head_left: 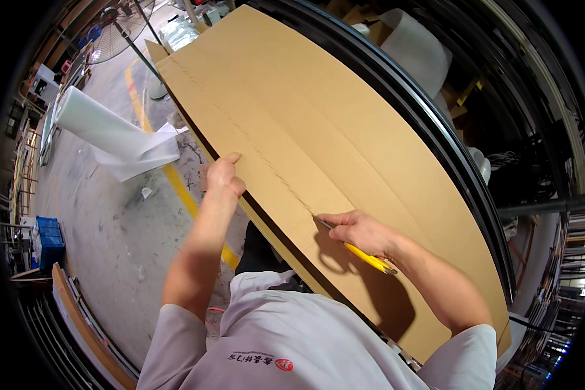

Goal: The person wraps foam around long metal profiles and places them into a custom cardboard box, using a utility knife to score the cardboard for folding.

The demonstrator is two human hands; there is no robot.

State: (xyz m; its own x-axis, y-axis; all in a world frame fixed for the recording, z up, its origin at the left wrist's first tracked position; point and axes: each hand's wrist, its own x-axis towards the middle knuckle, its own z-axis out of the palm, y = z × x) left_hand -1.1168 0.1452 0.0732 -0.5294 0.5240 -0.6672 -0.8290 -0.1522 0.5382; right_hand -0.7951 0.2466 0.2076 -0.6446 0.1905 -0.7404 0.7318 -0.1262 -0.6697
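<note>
A slim, yellow-handled metal cutter [369, 257] is held in the closed right hand [361, 233], tip at a rough brown line [273, 170] inside the long left edge of a flat brown cardboard sheet [344, 140], clasped there by the curled left hand [222, 177]; the cut could be skewed by slippage

Wide fisheye, head-worn, upright. Looks steeply down from above the grey shirt [344, 344] at the near side; faces out along the cardboard sheet [331, 130] to its far end. Set near, over left hand [223, 178] and right hand [361, 233]; takes in floor [136, 224] at left.
</note>
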